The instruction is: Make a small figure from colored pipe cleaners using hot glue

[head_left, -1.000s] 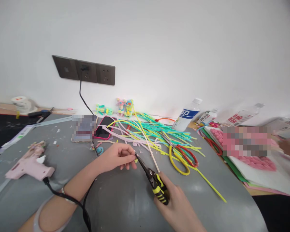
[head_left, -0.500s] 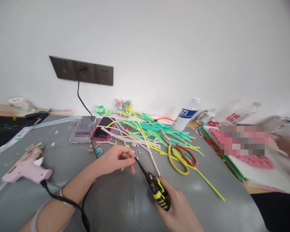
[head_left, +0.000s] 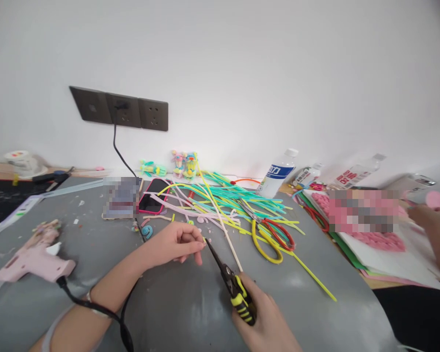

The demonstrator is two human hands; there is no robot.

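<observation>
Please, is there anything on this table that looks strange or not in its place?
Yes. The black cord of the glue gun passes over the left forearm, where it could perhaps catch. Also, lumpy, mixed-colour stuff covers one end of the gun; glue or decoration, I cannot tell.

1. On the white wall (head_left: 264, 78), a dark socket panel (head_left: 119, 109) has a black cord (head_left: 115, 139) plugged into its middle plate.
2. A phone (head_left: 152, 196) in a pink case lies beside a pixelated rectangular object (head_left: 120, 198).
3. A white-capped bottle (head_left: 276, 173) with a blue label is near the wall.
4. Farther right is a clear bottle (head_left: 357, 172) with red lettering.
5. Pink braided material (head_left: 383, 241) lies on white paper (head_left: 416, 268).
6. A white tub (head_left: 26, 165) sits at far left.
</observation>
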